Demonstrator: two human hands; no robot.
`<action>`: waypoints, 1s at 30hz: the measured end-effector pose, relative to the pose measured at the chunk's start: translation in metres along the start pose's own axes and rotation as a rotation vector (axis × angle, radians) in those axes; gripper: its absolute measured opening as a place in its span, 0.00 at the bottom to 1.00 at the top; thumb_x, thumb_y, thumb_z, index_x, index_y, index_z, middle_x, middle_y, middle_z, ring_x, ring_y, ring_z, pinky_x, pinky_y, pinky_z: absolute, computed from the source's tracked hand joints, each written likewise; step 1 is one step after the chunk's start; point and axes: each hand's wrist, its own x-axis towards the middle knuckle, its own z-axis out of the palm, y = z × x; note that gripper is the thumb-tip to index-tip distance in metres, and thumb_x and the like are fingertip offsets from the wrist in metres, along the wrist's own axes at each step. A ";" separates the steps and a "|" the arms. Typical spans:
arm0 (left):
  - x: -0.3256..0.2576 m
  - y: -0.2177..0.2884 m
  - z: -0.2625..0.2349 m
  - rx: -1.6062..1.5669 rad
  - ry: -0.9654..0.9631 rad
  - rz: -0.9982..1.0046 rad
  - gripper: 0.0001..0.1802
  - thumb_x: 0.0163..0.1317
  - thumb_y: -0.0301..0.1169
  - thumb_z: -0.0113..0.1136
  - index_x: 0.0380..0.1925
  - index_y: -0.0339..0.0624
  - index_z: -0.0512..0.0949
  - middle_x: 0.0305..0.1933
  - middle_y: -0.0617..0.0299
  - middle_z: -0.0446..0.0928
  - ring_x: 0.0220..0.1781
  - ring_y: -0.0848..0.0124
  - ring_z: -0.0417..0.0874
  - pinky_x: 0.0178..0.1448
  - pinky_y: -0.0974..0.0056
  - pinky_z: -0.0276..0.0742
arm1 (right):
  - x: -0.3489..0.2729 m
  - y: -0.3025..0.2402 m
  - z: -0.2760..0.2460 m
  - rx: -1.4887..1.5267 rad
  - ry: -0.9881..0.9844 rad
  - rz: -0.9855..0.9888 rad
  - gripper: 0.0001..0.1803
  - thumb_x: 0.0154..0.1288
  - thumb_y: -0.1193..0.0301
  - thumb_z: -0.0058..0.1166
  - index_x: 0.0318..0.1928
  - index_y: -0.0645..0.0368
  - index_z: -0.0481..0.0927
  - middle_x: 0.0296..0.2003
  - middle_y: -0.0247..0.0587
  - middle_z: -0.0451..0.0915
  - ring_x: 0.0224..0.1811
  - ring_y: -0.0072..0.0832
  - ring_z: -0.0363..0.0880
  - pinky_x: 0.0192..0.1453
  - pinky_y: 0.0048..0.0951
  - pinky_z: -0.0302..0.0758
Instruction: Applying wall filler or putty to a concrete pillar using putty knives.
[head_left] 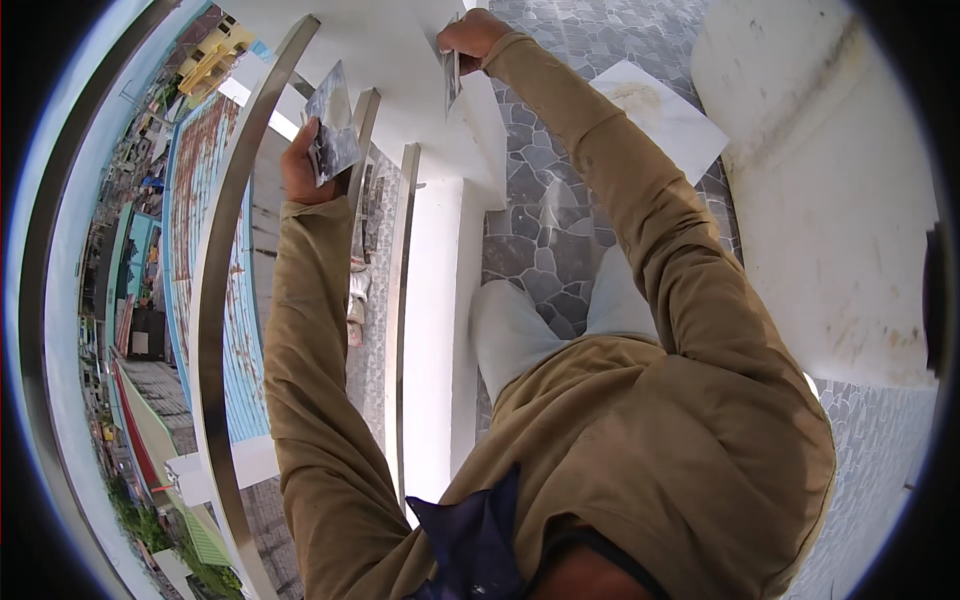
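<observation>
My left hand (303, 168) is closed on a flat metal putty blade (334, 125), whose face is smeared with white and grey. It is beside the metal railing bars, near the white wall. Farther up and to the right, my right hand (474, 38) grips a second thin putty blade (452, 72). That blade is seen nearly edge-on, close against the white wall (405, 55); whether it touches cannot be made out. The fingers of my right hand partly cover its upper end.
Metal railing bars (213, 290) stand at my left, with rooftops (205, 200) far below beyond them. A stained white square board (665, 115) lies on the stone-patterned floor (550, 235). A large white stained surface (820, 200) rises at my right.
</observation>
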 end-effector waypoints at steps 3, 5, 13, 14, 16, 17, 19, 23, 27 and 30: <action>-0.009 -0.004 0.009 0.048 -0.096 0.124 0.14 0.61 0.30 0.50 0.45 0.33 0.73 0.42 0.55 0.78 0.43 0.64 0.80 0.50 0.61 0.75 | 0.005 -0.021 -0.021 -0.029 0.094 -0.119 0.11 0.48 0.71 0.53 0.28 0.69 0.76 0.25 0.46 0.78 0.26 0.33 0.79 0.27 0.36 0.78; -0.010 0.002 0.003 0.090 -0.044 0.125 0.14 0.61 0.30 0.51 0.45 0.33 0.73 0.42 0.55 0.78 0.43 0.64 0.80 0.49 0.60 0.75 | 0.009 -0.014 -0.030 -0.080 0.171 -0.188 0.10 0.50 0.69 0.51 0.22 0.64 0.78 0.22 0.43 0.78 0.22 0.32 0.78 0.22 0.36 0.74; -0.011 0.002 0.010 0.140 0.074 0.086 0.15 0.64 0.32 0.50 0.44 0.30 0.75 0.39 0.56 0.78 0.40 0.69 0.81 0.42 0.66 0.78 | -0.011 0.104 -0.022 -0.054 0.150 0.210 0.17 0.41 0.70 0.59 0.31 0.72 0.77 0.27 0.49 0.77 0.25 0.37 0.78 0.25 0.37 0.76; -0.010 0.004 0.017 0.075 0.186 0.015 0.15 0.64 0.31 0.49 0.46 0.31 0.74 0.39 0.55 0.79 0.39 0.67 0.81 0.42 0.65 0.78 | -0.011 0.104 -0.019 -0.026 0.133 0.237 0.17 0.41 0.69 0.59 0.30 0.72 0.78 0.27 0.50 0.77 0.24 0.37 0.78 0.25 0.37 0.75; -0.007 0.004 0.015 0.052 0.143 -0.007 0.16 0.64 0.32 0.49 0.46 0.32 0.74 0.39 0.55 0.79 0.38 0.66 0.82 0.41 0.65 0.78 | 0.001 0.094 -0.017 -0.138 0.161 0.175 0.18 0.42 0.67 0.58 0.30 0.71 0.78 0.27 0.50 0.78 0.25 0.37 0.78 0.26 0.36 0.75; -0.005 0.002 0.016 0.019 0.115 -0.024 0.16 0.64 0.32 0.48 0.47 0.32 0.73 0.39 0.55 0.79 0.37 0.66 0.82 0.40 0.65 0.79 | 0.009 0.088 -0.019 -0.265 0.176 0.116 0.18 0.42 0.66 0.58 0.30 0.71 0.78 0.27 0.50 0.78 0.25 0.37 0.78 0.26 0.36 0.74; -0.005 0.003 0.011 0.028 0.107 -0.037 0.17 0.65 0.34 0.47 0.47 0.33 0.73 0.40 0.55 0.79 0.38 0.66 0.82 0.39 0.65 0.79 | 0.019 0.058 -0.017 -0.286 0.173 -0.050 0.19 0.41 0.64 0.58 0.29 0.70 0.79 0.27 0.51 0.78 0.26 0.35 0.78 0.27 0.35 0.74; -0.009 0.004 0.001 0.084 0.063 -0.019 0.15 0.64 0.32 0.47 0.44 0.31 0.73 0.42 0.55 0.78 0.41 0.65 0.81 0.47 0.61 0.76 | 0.037 0.000 -0.021 -0.362 0.202 -0.170 0.16 0.43 0.66 0.56 0.28 0.68 0.79 0.25 0.49 0.78 0.25 0.34 0.78 0.26 0.35 0.74; -0.007 -0.007 0.017 0.121 -0.086 0.103 0.15 0.64 0.32 0.47 0.43 0.30 0.73 0.42 0.53 0.78 0.42 0.64 0.81 0.48 0.61 0.77 | 0.050 -0.004 -0.059 -0.682 0.078 -0.665 0.09 0.50 0.71 0.52 0.22 0.65 0.77 0.21 0.45 0.77 0.21 0.32 0.77 0.20 0.36 0.73; -0.022 0.009 -0.004 0.152 -0.003 0.149 0.16 0.64 0.32 0.47 0.44 0.29 0.73 0.42 0.53 0.78 0.42 0.65 0.81 0.48 0.61 0.77 | 0.004 0.026 -0.026 -0.179 0.151 0.002 0.19 0.41 0.67 0.58 0.33 0.70 0.79 0.31 0.51 0.79 0.28 0.37 0.78 0.31 0.35 0.74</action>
